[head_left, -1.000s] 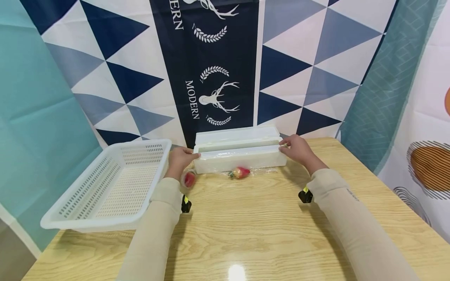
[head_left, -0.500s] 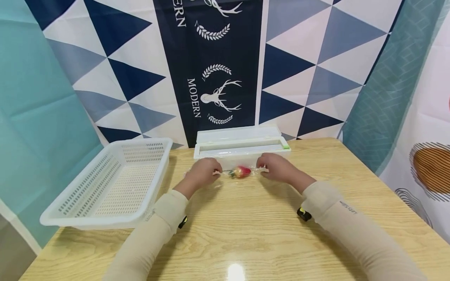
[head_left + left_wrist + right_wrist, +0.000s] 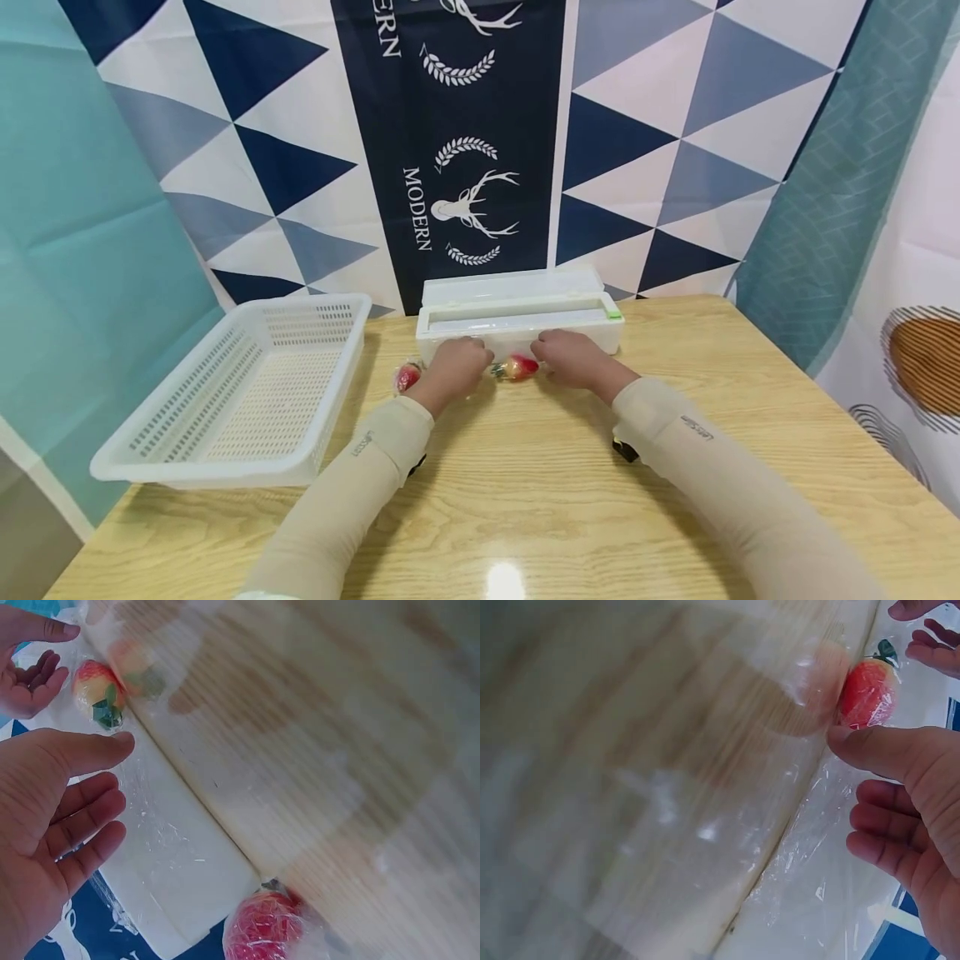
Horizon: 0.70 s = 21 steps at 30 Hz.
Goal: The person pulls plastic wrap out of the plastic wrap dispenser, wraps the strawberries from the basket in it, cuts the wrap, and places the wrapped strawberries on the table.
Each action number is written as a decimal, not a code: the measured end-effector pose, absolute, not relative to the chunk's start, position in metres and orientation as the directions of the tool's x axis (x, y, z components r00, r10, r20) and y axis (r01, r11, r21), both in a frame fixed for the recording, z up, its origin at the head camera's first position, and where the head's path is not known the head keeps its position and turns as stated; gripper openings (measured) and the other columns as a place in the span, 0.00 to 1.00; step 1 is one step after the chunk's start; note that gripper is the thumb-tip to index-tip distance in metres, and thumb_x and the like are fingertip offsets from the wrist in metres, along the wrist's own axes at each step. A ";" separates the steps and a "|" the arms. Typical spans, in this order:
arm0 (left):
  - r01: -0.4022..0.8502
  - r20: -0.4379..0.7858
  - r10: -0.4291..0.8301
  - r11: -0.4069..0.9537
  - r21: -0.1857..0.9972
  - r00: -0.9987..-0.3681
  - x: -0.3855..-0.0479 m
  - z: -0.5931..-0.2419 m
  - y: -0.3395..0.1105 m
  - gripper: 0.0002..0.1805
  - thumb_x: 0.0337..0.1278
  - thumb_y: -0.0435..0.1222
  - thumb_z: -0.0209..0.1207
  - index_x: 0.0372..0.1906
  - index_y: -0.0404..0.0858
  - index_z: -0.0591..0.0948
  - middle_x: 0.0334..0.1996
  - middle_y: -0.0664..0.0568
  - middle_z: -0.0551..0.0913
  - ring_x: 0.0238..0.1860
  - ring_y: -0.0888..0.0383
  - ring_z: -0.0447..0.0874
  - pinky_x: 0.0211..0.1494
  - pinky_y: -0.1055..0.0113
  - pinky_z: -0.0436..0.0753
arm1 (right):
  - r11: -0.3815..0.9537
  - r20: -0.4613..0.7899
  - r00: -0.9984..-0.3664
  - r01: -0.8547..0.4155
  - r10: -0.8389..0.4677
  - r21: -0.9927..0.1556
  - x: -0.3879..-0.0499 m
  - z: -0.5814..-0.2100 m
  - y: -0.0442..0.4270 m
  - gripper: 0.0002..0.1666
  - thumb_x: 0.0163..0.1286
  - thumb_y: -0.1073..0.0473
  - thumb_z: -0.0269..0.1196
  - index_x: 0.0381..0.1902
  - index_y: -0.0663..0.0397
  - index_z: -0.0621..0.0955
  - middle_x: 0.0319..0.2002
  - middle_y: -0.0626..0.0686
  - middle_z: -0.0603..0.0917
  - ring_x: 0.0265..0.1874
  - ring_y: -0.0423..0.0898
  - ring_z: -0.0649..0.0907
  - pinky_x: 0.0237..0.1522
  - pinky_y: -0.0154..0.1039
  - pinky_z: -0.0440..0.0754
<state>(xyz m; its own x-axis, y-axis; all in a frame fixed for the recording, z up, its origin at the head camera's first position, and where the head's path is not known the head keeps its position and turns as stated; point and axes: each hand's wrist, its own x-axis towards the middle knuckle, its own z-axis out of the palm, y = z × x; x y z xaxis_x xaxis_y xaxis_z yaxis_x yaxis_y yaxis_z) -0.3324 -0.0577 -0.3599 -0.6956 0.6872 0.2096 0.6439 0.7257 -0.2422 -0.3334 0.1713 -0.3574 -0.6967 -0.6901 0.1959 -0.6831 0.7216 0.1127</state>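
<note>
A red-and-yellow strawberry (image 3: pixel 516 367) with green leaves lies under clear plastic film (image 3: pixel 780 855) along the front of a long white wrap box (image 3: pixel 600 333). My left hand (image 3: pixel 459 367) is just left of the strawberry, by its leafy end; my right hand (image 3: pixel 572 358) is close to its red tip. In the left wrist view, the thumb and loosely bent fingers (image 3: pixel 90 799) stand apart with nothing seen between them. The right thumb and fingers (image 3: pixel 885 825) look the same, close over the film. Whether either touches it, I cannot tell.
A second red fruit (image 3: pixel 408 377) wrapped in film sits left of my left hand. The white box's lid (image 3: pixel 513 287) stands raised at the back against the patterned cloth. At the table's left is a white slotted basket (image 3: pixel 300 454).
Both hands left the ends of the wrap box, came down to the film beside the strawberry, then moved inward toward it. The wrapped fruit on the left shows again.
</note>
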 end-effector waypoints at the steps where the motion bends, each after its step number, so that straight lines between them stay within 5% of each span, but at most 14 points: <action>1: 0.641 0.201 0.685 0.728 -0.244 -0.700 -0.333 -0.360 -0.057 0.05 0.56 0.29 0.62 0.35 0.42 0.85 0.29 0.52 0.81 0.30 0.55 0.80 0.34 0.61 0.80 | 0.717 0.195 -0.691 -0.687 -0.696 0.123 -0.334 -0.358 0.171 0.10 0.54 0.67 0.70 0.31 0.56 0.78 0.27 0.50 0.75 0.26 0.48 0.74 0.32 0.43 0.78; 21: 0.643 0.187 0.667 0.745 -0.177 -0.721 -0.320 -0.359 -0.061 0.10 0.59 0.32 0.60 0.24 0.45 0.81 0.23 0.56 0.78 0.24 0.57 0.73 0.25 0.63 0.76 | 0.697 0.201 -0.667 -0.691 -0.717 0.192 -0.320 -0.359 0.174 0.08 0.57 0.68 0.64 0.22 0.53 0.78 0.20 0.48 0.73 0.18 0.45 0.70 0.22 0.40 0.74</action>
